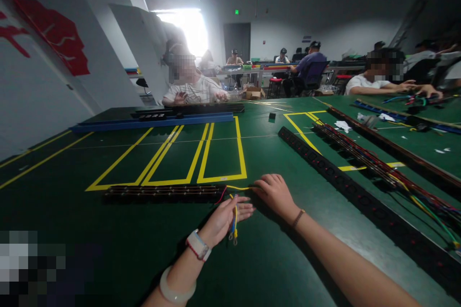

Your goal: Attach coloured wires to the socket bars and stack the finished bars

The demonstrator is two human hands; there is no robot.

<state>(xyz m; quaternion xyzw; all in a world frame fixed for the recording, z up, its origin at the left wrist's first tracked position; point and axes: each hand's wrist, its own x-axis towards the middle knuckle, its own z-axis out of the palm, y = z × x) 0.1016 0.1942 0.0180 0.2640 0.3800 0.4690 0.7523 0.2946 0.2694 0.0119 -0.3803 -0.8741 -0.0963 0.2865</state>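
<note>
Yellow wire (238, 188) is being held by the right hand (275, 195), just beyond the end of a black strip (162, 194) on the desk (118, 254).
The right grip is being clamped on it; blue and yellow leads (236, 220) are being supported across the left hand (220, 223), fingers outstretched; whether they are being pinched cannot be told.

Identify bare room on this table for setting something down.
Green tabletop shows bare between the blue rail and wired black strip, within yellow tape, and nearer, left of the left hand. Crowded: right of the long socket strip, among wires.
</note>
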